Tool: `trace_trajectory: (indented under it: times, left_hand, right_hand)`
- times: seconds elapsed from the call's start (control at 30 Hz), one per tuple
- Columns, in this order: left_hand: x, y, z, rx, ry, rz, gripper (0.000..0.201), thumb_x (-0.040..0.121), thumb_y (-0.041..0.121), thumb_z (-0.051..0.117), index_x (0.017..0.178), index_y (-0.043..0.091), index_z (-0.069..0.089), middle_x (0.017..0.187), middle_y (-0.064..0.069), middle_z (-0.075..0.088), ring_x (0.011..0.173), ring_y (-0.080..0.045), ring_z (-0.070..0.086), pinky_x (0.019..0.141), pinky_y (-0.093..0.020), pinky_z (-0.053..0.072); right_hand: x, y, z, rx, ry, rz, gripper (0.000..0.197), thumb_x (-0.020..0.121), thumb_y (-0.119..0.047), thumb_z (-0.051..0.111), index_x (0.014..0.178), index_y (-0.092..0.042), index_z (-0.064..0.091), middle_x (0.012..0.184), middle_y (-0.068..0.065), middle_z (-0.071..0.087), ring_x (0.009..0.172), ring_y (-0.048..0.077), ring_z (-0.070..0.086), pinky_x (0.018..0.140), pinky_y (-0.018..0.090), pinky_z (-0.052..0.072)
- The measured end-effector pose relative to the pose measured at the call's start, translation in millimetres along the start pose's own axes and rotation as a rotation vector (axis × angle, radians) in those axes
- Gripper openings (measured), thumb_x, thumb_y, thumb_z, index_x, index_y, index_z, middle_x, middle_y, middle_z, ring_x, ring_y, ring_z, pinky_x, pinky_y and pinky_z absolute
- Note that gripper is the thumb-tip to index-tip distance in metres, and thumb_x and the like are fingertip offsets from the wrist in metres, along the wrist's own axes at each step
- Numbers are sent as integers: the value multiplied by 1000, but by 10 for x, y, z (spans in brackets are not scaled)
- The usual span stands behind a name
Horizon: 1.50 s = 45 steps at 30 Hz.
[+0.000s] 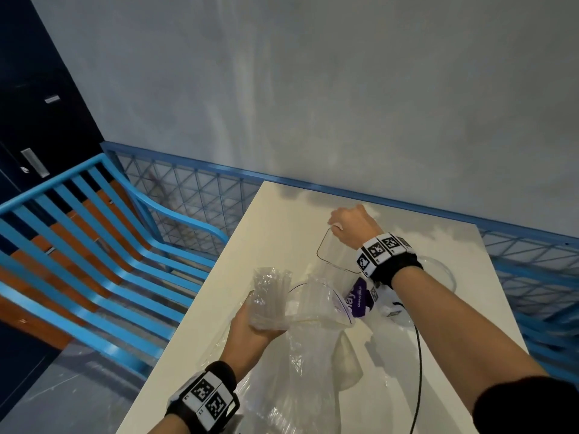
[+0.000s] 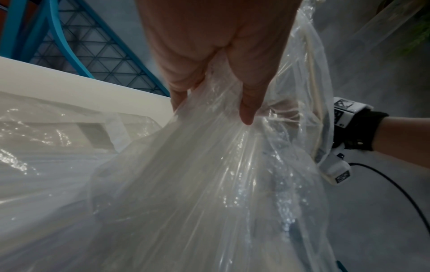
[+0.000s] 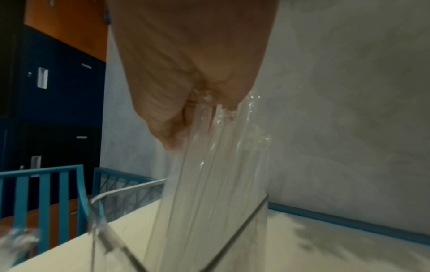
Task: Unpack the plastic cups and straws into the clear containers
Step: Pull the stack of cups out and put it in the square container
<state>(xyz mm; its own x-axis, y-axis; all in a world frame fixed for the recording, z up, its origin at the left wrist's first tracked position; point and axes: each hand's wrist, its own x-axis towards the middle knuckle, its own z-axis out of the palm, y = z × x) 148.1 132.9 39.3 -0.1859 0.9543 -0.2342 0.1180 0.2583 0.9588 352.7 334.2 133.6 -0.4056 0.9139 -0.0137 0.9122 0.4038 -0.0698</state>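
My right hand (image 1: 351,223) grips a bundle of clear straws (image 3: 209,184) from above. Their lower ends stand inside a tall clear square container (image 1: 322,245) at the far middle of the white table (image 1: 275,214). In the right wrist view the straws pass down between the container's rims (image 3: 244,222). My left hand (image 1: 250,324) holds a crinkled clear plastic bag (image 1: 271,292) with more straws in it, lifted above the table's left side. The left wrist view shows the fingers (image 2: 246,103) curled into the bag's film (image 2: 186,184).
A clear zip bag (image 1: 319,302) and loose plastic wrapping (image 1: 297,386) lie in front of me. A purple-labelled pack (image 1: 360,297) and a round clear container (image 1: 438,270) sit under my right forearm. A black cable (image 1: 418,355) runs down the table. A blue bench (image 1: 94,261) stands left.
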Motion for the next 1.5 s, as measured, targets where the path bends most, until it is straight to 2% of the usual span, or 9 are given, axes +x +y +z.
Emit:
trace_trajectory:
  times: [0.17, 0.3, 0.43, 0.5, 0.63, 0.8, 1.13, 1.27, 1.5]
  left_hand:
    - [-7, 67, 11, -25, -8, 35, 71, 50, 35, 87, 114, 20, 61, 103, -3, 70, 94, -17, 68, 74, -22, 57]
    - [-16, 113, 26, -39, -19, 47, 69, 55, 31, 88, 117, 15, 62, 100, -1, 70, 88, -13, 68, 73, -23, 55]
    - [-37, 147, 65, -42, 19, 83, 46, 71, 12, 85, 113, 9, 65, 93, 0, 73, 79, -8, 69, 66, -18, 53]
    - [-72, 179, 95, -39, 48, 105, 43, 70, 9, 85, 109, 13, 66, 93, -1, 74, 82, -10, 71, 66, -19, 55]
    - [-161, 214, 209, -46, 41, 125, 41, 66, 8, 86, 102, 13, 67, 85, 8, 76, 77, -8, 70, 69, -20, 57]
    - [-270, 278, 322, -33, 4, 169, 42, 62, 20, 82, 100, 15, 66, 82, 25, 72, 72, 6, 65, 67, -10, 53]
    - [-294, 377, 277, -73, -74, 151, 49, 69, 0, 83, 113, 9, 66, 91, 4, 75, 77, -3, 72, 63, -13, 52]
    - [-258, 401, 234, -53, -66, 150, 55, 68, 12, 86, 114, 32, 63, 96, 16, 74, 89, 4, 69, 68, -11, 53]
    - [-226, 336, 207, -41, -70, 130, 61, 69, 15, 86, 125, 17, 60, 109, 1, 72, 102, -15, 68, 84, -24, 55]
  right_hand:
    - [-227, -152, -326, -2, 245, 14, 28, 96, -31, 49, 118, -24, 65, 143, -7, 50, 137, 23, 38, 110, 65, 6]
    - [-625, -411, -547, 548, 513, 25, 20, 92, -14, 55, 101, -10, 72, 106, 1, 71, 101, 17, 64, 93, 23, 37]
    - [-1097, -575, -168, 663, -4, 376, 30, 90, -37, 59, 85, -7, 65, 81, 11, 63, 74, 22, 58, 69, 26, 41]
    - [-1289, -624, 143, 831, -182, 512, 55, 81, -53, 65, 115, -11, 58, 104, 12, 64, 93, 22, 62, 78, 29, 47]
    - [-1429, -754, 501, 1393, -152, 602, 99, 74, -48, 75, 150, -23, 17, 142, 11, 46, 124, 22, 50, 90, 32, 44]
    - [-1448, -736, 594, 1585, -189, 516, 99, 58, -54, 83, 140, -18, 41, 136, 6, 56, 123, 21, 52, 107, 42, 40]
    - [-1381, -802, 450, 1338, 209, 429, 7, 75, -16, 70, 80, -20, 65, 77, -2, 71, 76, 14, 66, 73, 29, 54]
    - [-1255, -635, 273, 1392, 351, 539, 9, 68, -24, 71, 68, -17, 65, 67, -3, 65, 70, 19, 63, 65, 34, 52]
    - [-1189, -456, -316, 1501, 368, 387, 11, 85, -7, 59, 79, -2, 67, 75, 17, 69, 70, 25, 66, 75, 38, 56]
